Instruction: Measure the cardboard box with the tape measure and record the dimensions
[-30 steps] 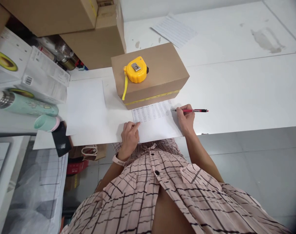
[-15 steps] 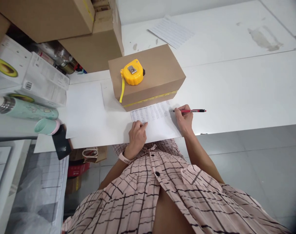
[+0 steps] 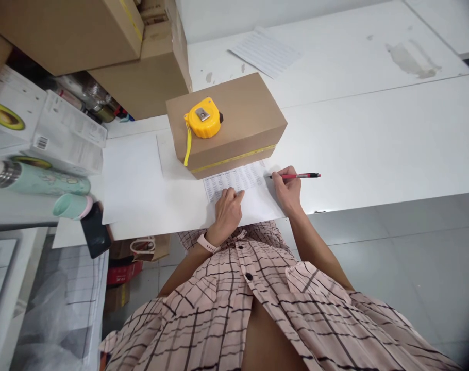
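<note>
A sheet of paper (image 3: 257, 203) with rows of small writing on its upper part lies at the table's front edge. My left hand (image 3: 228, 210) rests on it with the index finger stretched out over the lower rows, holding nothing. In my right hand (image 3: 287, 193) is a red and black pen (image 3: 306, 175), closed between thumb and fingers, its tip at the sheet's right side. Just behind the sheet stands a closed cardboard box (image 3: 234, 118) with yellow tape along its front. On top of the box sits a yellow tape measure (image 3: 204, 118) with a yellow strap.
Blank white paper (image 3: 132, 180) lies to the left, near a phone (image 3: 96, 232), a mint cup (image 3: 72, 206) and a mint flask (image 3: 45, 178). Larger cardboard boxes (image 3: 149, 77) are stacked at the back left. Another written sheet (image 3: 265, 51) lies behind the box.
My left hand has slid to the right across the sheet, its index finger now farther along the rows. My right hand keeps its grip on the pen. The whole view has shifted slightly.
</note>
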`<control>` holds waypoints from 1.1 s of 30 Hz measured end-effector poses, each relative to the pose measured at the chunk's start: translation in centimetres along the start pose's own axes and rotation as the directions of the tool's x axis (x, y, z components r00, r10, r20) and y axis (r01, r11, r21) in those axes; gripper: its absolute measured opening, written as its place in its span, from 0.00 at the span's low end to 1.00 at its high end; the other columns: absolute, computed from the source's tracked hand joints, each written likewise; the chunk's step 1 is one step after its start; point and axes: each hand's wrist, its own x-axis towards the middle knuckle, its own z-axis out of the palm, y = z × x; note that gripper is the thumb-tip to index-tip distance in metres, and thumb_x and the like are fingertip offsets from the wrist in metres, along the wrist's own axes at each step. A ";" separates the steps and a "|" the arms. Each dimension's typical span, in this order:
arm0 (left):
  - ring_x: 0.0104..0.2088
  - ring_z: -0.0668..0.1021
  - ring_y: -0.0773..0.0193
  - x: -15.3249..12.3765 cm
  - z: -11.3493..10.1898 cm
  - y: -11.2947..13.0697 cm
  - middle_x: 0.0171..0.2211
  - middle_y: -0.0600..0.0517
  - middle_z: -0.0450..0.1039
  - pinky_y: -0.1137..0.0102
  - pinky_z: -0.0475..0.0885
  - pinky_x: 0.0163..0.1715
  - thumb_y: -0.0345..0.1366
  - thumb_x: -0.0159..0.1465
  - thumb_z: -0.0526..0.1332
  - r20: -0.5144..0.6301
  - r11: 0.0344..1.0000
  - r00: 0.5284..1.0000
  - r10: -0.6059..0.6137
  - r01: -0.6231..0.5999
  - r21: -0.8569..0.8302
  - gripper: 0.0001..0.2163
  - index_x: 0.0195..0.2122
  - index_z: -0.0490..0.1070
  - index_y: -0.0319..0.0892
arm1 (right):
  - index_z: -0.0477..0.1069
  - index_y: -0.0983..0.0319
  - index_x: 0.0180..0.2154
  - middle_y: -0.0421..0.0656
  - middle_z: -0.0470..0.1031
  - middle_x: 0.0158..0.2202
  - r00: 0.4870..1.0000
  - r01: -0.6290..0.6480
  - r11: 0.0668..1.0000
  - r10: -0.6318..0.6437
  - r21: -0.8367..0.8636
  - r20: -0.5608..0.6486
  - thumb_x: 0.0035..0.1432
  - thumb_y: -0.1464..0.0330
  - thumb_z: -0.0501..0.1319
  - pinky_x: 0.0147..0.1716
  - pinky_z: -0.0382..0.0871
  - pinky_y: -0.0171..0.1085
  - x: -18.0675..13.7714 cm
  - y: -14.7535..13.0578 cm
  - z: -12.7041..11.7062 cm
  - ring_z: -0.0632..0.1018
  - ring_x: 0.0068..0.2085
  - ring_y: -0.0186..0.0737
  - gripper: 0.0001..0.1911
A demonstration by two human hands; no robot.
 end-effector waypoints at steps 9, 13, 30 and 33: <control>0.45 0.71 0.52 1.7 0.1 1.5 0.41 0.43 0.69 0.60 0.72 0.41 0.23 0.70 0.49 0.049 0.999 0.998 0.040 -0.041 0.013 0.20 0.56 0.75 0.39 | 0.64 0.58 0.28 0.35 0.62 0.24 1.000 -0.012 1.000 0.012 0.026 0.002 0.60 0.65 0.62 0.25 0.56 0.36 0.1 0.0 0.1 0.62 0.26 0.32 0.10; 0.46 0.71 0.52 2.4 0.4 2.2 0.41 0.43 0.70 0.61 0.71 0.42 0.23 0.71 0.48 0.050 0.997 0.996 0.070 -0.071 0.018 0.21 0.59 0.72 0.39 | 0.65 0.58 0.28 0.34 0.62 0.23 1.000 -0.028 0.999 0.027 0.041 0.008 0.60 0.65 0.62 0.26 0.56 0.37 0.1 -0.1 0.1 0.62 0.26 0.32 0.10; 0.44 0.71 0.54 2.0 1.3 3.0 0.42 0.45 0.69 0.62 0.69 0.44 0.24 0.71 0.49 0.082 0.985 0.982 0.173 -0.173 -0.005 0.22 0.63 0.69 0.42 | 0.70 0.56 0.49 0.45 0.77 0.41 0.976 0.216 0.952 -0.214 -0.216 0.034 0.70 0.63 0.50 0.43 0.70 0.45 0.5 0.6 -1.3 0.76 0.41 0.43 0.13; 0.45 0.70 0.54 -0.1 1.3 1.9 0.47 0.44 0.70 0.61 0.69 0.46 0.25 0.71 0.50 0.015 0.982 0.982 0.189 -0.188 -0.026 0.20 0.61 0.70 0.43 | 0.70 0.58 0.52 0.50 0.76 0.48 0.922 0.387 0.766 -0.332 -0.514 0.200 0.61 0.70 0.55 0.48 0.68 0.50 1.3 1.2 -2.9 0.72 0.51 0.54 0.18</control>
